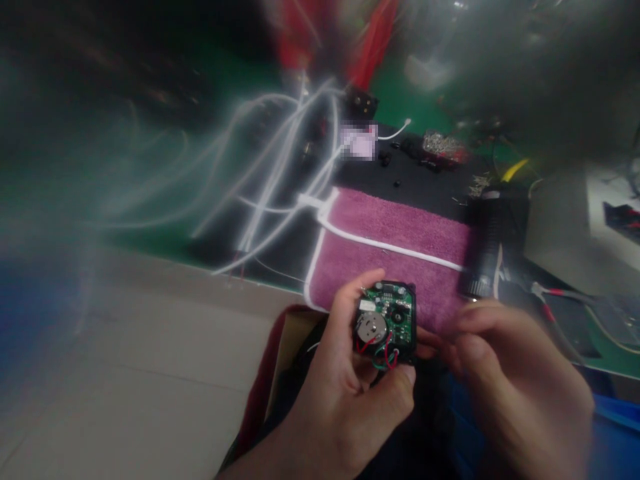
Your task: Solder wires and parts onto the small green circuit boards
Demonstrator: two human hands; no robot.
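My left hand is closed around a small circuit board in a black housing, held above the front edge of the table. A round silver part sits on the green board, and thin red and green wires loop at its lower edge. Just right of the housing is my right hand, its fingers curled together and smeared by motion. Whatever may be between those fingertips is hidden. Behind both hands lies a purple cloth with a white cable across it.
A black ribbed cylinder lies at the cloth's right side. Several white cables tangle at left. Farther back are a heap of small metal parts, black bits and a red object. Red-handled pliers lie at right.
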